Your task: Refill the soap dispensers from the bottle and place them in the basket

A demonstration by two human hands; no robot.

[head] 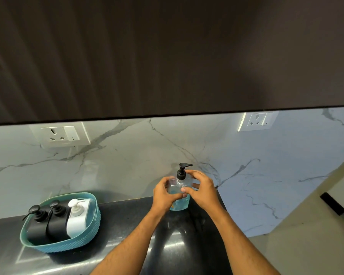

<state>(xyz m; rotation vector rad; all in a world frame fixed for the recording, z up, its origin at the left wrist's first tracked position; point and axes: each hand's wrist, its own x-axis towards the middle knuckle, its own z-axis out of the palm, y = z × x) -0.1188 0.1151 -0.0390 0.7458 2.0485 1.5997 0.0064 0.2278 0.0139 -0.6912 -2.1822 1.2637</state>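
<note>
A clear bottle (179,187) with blue liquid and a black pump top stands upright on the black counter (127,225) near the marble wall. My left hand (164,194) wraps its left side and my right hand (202,190) covers its right side, both gripping the body. At the left, a teal basket (68,246) holds three dispensers: two black ones (37,225) (58,221) and a white one (76,219), all upright with pumps on.
A dark overhead cabinet (167,56) hangs above the counter. Two white wall sockets (61,133) (257,121) sit on the marble backsplash. The counter ends at the right, where a beige floor (306,251) shows.
</note>
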